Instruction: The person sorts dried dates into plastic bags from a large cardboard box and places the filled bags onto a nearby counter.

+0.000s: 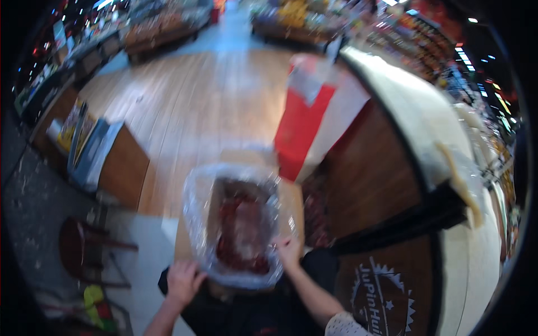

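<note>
In front of me stands an open cardboard box [290, 201], its flaps folded outward. A clear plastic liner [197, 201] drapes over its rim. Deep inside lie dark red pieces [246, 235], too blurred to identify, with a paler patch in their middle. My right hand [288, 251] has its fingers closed on the liner at the box's right edge. At the near left corner is my left hand [183, 278], thumb apart from the fingers, by the liner's edge; blur hides whether it grips anything.
To the right runs a wood-panelled counter [374, 155] with a pale top and printed lettering. A red-and-white sheet or bag [307, 126] stands beyond the box. At left are a wooden cabinet [124, 166] and a dark red stool [84, 250]. Shop displays [164, 31] line the background.
</note>
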A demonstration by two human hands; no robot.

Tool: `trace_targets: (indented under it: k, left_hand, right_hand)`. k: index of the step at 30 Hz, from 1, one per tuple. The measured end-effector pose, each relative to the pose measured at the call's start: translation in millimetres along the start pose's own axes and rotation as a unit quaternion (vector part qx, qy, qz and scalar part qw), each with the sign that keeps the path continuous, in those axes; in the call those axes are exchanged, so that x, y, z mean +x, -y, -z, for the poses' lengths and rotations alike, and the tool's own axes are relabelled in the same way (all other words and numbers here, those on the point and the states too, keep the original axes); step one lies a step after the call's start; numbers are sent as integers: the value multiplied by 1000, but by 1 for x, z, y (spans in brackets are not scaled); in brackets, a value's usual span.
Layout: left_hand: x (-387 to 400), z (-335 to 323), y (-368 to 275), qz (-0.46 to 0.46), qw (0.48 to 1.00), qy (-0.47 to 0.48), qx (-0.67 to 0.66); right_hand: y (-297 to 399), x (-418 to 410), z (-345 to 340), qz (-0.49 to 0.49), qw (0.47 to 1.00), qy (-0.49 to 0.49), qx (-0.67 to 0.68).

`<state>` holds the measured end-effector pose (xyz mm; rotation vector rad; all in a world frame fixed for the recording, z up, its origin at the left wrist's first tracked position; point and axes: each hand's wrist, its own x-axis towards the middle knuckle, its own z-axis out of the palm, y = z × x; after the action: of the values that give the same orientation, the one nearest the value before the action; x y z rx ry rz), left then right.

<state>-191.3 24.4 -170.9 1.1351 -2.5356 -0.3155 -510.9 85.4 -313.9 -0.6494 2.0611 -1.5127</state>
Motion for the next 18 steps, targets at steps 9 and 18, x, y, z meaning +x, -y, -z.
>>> trace_targets:
  k: [9, 18]
  left_hand:
    - [-2, 1, 66, 115, 991, 69, -15]
    - [5, 22, 97, 212, 958, 171, -84]
  right_hand:
    - [-122, 32, -64, -126, 974, -19, -188]
    - [-49, 44, -68, -196, 838, 151, -486]
